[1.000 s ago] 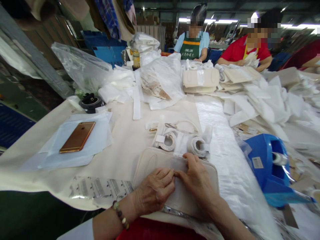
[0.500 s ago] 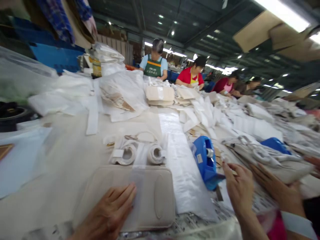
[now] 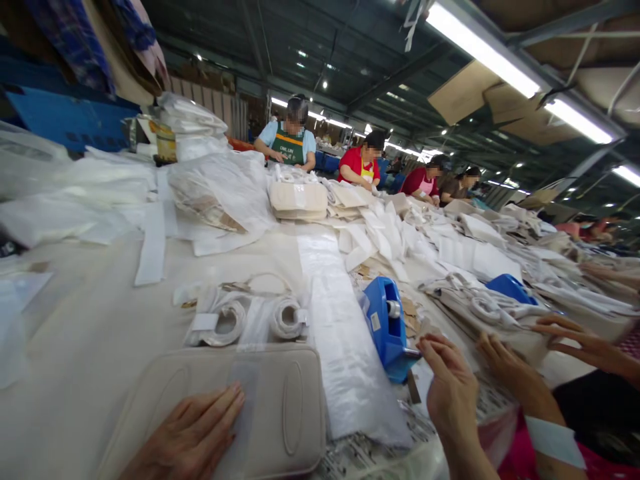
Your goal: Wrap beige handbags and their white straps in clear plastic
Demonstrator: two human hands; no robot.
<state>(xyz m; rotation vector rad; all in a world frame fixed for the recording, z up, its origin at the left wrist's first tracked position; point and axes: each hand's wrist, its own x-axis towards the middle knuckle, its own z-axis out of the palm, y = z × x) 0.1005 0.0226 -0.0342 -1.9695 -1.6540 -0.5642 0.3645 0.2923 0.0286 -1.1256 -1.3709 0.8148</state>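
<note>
My left hand (image 3: 193, 427) lies flat, fingers stretched out, on a beige padded bag (image 3: 265, 407) at the bottom of the view. A clear plastic strip (image 3: 247, 383) runs across the bag beneath its fingertips. Behind the bag's far edge, two rolled whitish straps (image 3: 287, 318) sit side by side. To the right stands a blue tape dispenser (image 3: 385, 327). My right hand (image 3: 453, 377) is at its front end, thumb and fingers pinched together, apparently on the tape's end; the clear tape itself barely shows.
A long strip of clear plastic sleeves (image 3: 335, 333) lies between bag and dispenser. At right, a co-worker's hands (image 3: 520, 377) touch another beige bag (image 3: 470, 307). Another blue dispenser (image 3: 511, 288) stands behind. Piled bags (image 3: 300, 198) and white wrapping (image 3: 220, 180) line the far side.
My view has turned to the right, so the things on the table appear further left. More of the co-worker's second hand shows. My left hand stays on the bag, and my right stays by the dispenser.
</note>
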